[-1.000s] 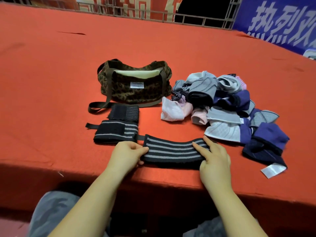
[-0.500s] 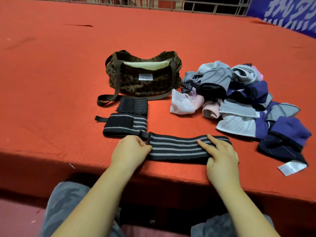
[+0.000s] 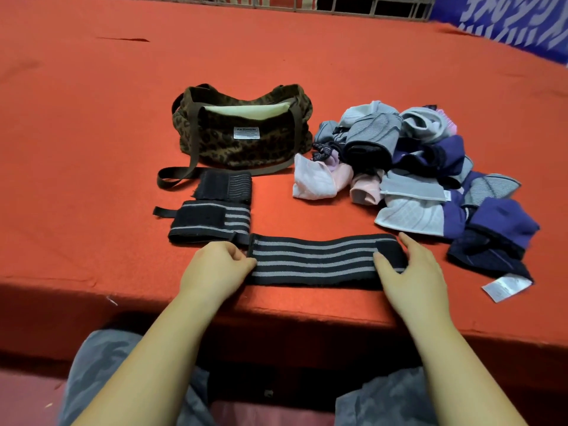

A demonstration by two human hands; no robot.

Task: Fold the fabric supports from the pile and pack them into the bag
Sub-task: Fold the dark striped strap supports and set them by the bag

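A black fabric band with grey stripes (image 3: 313, 261) lies flat along the near edge of the red table. My left hand (image 3: 216, 270) grips its left end with curled fingers. My right hand (image 3: 412, 272) covers its right end; the thumb lies on the band and the fingers stretch fairly straight past the end. Two folded black striped supports (image 3: 212, 222) (image 3: 224, 186) lie just beyond my left hand. Behind them stands the leopard-print bag (image 3: 242, 146), mouth open, with a pale lining showing. The pile of grey, purple and pink supports (image 3: 430, 173) sits to the right.
The bag's brown strap (image 3: 172, 178) trails onto the table at the left. A white label (image 3: 505, 287) sticks out of the pile near the table's front edge. A metal railing (image 3: 338, 3) and a blue banner (image 3: 507, 23) run along the far side.
My right hand has slid to the band's right end; its index finger no longer presses the stripes and the thumb now lies on the band. My left hand still holds the left end.
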